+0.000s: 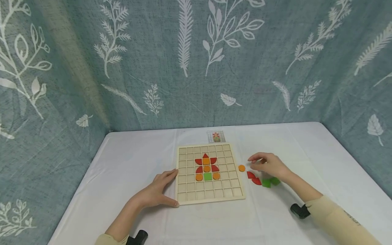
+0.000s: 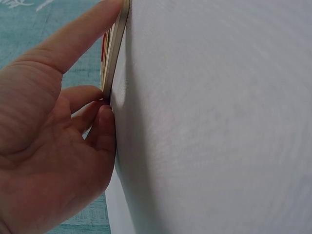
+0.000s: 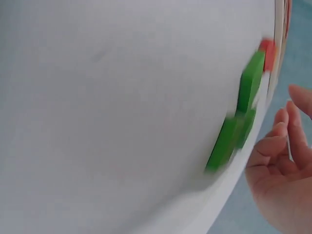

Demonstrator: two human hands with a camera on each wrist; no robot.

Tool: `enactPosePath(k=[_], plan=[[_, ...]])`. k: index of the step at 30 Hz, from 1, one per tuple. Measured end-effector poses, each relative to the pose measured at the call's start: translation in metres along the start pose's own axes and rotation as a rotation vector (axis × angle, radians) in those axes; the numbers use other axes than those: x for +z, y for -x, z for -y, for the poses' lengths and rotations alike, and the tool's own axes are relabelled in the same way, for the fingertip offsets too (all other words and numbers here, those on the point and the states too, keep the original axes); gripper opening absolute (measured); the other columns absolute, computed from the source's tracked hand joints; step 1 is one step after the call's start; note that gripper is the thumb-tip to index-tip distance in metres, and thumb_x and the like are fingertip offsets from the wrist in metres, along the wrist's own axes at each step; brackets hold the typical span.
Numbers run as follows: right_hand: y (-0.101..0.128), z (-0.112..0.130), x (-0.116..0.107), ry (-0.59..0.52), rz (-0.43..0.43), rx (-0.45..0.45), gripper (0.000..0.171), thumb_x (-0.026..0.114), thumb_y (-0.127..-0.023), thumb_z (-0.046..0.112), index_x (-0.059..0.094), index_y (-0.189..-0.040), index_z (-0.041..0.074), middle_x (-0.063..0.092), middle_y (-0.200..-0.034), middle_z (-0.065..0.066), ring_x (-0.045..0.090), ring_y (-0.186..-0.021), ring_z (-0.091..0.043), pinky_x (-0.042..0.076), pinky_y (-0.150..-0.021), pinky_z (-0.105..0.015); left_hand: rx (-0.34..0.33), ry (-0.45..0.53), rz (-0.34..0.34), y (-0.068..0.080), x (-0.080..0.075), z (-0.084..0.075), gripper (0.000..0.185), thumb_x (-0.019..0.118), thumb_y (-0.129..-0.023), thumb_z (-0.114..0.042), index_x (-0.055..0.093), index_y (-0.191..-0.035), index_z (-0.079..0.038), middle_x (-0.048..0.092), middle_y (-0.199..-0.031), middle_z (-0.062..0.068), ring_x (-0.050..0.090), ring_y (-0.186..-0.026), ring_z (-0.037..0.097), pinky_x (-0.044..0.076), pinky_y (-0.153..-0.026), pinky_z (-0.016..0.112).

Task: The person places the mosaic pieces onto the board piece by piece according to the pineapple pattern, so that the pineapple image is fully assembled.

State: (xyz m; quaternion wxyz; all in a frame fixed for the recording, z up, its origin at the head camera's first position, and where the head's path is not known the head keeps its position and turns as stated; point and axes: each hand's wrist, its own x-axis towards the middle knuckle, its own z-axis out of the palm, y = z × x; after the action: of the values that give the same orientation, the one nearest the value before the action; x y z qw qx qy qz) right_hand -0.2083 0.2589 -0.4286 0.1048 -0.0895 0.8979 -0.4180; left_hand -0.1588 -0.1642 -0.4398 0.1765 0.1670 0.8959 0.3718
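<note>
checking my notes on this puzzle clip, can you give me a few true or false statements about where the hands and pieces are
1. The left hand touches the left edge of the wooden board. True.
2. A green square sits in the board's grid. True.
3. The right hand rests on the board. False: it is over the white table, right of the board.
4. The loose orange disc lies left of the board. False: it lies to its right.
5. Green pieces lie loose near the right hand. True.
</note>
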Motion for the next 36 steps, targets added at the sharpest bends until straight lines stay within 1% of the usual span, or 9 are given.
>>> enactPosePath(k=[3, 6, 9, 14, 18, 26, 31, 36], plan=[[0.004, -0.006, -0.012, 0.030, -0.012, 0.049, 0.030, 0.072, -0.088, 0.020, 0.067, -0.114, 0.006, 0.062, -0.103, -0.007, 0.054, -0.085, -0.023, 0.047, -0.066, -0.033, 0.006, -0.004, -0.002, 0.000, -0.001, -0.001, 0.111, 0.090, -0.065, -0.036, 0.030, -0.154, -0.008, 0.025, -0.157, 0.013, 0.020, -0.141, 0.036, 0.021, -0.110, 0.061], [0.008, -0.012, -0.018, 0.058, -0.009, 0.089, 0.035, 0.073, -0.086, 0.020, 0.066, -0.117, 0.005, 0.061, -0.105, -0.008, 0.053, -0.087, -0.024, 0.046, -0.069, -0.033, 0.007, -0.004, -0.002, 0.001, -0.002, -0.002, 0.111, 0.090, -0.065, -0.036, 0.030, -0.153, -0.007, 0.025, -0.157, 0.014, 0.019, -0.140, 0.037, 0.021, -0.110, 0.061], [0.010, -0.018, -0.021, 0.085, -0.004, 0.115, 0.040, 0.075, -0.084, 0.021, 0.065, -0.118, 0.003, 0.060, -0.106, -0.009, 0.052, -0.091, -0.024, 0.045, -0.073, -0.033, 0.009, 0.000, -0.003, 0.002, -0.002, -0.002, 0.110, 0.090, -0.065, -0.035, 0.030, -0.153, -0.007, 0.025, -0.157, 0.014, 0.019, -0.140, 0.037, 0.021, -0.110, 0.062], [0.013, -0.023, -0.023, 0.117, 0.018, 0.141, 0.042, 0.078, -0.081, 0.022, 0.065, -0.117, 0.002, 0.059, -0.108, -0.011, 0.050, -0.094, -0.026, 0.045, -0.075, -0.034, 0.007, 0.008, -0.002, 0.003, 0.000, -0.002, 0.110, 0.090, -0.065, -0.035, 0.030, -0.153, -0.006, 0.025, -0.157, 0.013, 0.019, -0.141, 0.037, 0.021, -0.110, 0.061], [0.013, -0.025, -0.024, 0.139, 0.022, 0.148, 0.040, 0.078, -0.081, 0.023, 0.066, -0.114, 0.003, 0.058, -0.105, -0.011, 0.048, -0.092, -0.026, 0.043, -0.073, -0.034, 0.001, 0.005, -0.002, 0.003, 0.001, -0.002, 0.110, 0.090, -0.065, -0.035, 0.031, -0.153, -0.007, 0.025, -0.157, 0.011, 0.019, -0.141, 0.035, 0.022, -0.110, 0.060], [0.011, -0.028, -0.024, 0.145, -0.004, 0.141, 0.036, 0.079, -0.080, 0.025, 0.070, -0.108, 0.004, 0.056, -0.090, -0.005, 0.047, -0.084, -0.023, 0.040, -0.067, -0.032, 0.005, 0.000, -0.001, 0.004, 0.000, -0.003, 0.109, 0.090, -0.065, -0.035, 0.031, -0.153, -0.008, 0.026, -0.157, 0.011, 0.019, -0.141, 0.035, 0.022, -0.110, 0.059], [0.010, -0.026, -0.022, 0.103, -0.023, 0.134, 0.037, 0.079, -0.081, 0.027, 0.070, -0.109, 0.003, 0.061, -0.088, -0.004, 0.053, -0.080, -0.021, 0.045, -0.066, -0.029, 0.012, -0.005, -0.001, 0.004, 0.000, -0.002, 0.109, 0.090, -0.066, -0.036, 0.030, -0.153, -0.008, 0.025, -0.157, 0.012, 0.020, -0.140, 0.035, 0.022, -0.110, 0.060], [0.010, -0.015, -0.011, 0.034, -0.011, 0.095, 0.037, 0.079, -0.082, 0.027, 0.069, -0.109, 0.004, 0.066, -0.086, -0.002, 0.058, -0.078, -0.019, 0.049, -0.065, -0.029, 0.004, -0.004, -0.001, 0.004, 0.001, -0.002, 0.110, 0.090, -0.065, -0.036, 0.030, -0.153, -0.008, 0.025, -0.157, 0.012, 0.019, -0.141, 0.035, 0.022, -0.110, 0.060]])
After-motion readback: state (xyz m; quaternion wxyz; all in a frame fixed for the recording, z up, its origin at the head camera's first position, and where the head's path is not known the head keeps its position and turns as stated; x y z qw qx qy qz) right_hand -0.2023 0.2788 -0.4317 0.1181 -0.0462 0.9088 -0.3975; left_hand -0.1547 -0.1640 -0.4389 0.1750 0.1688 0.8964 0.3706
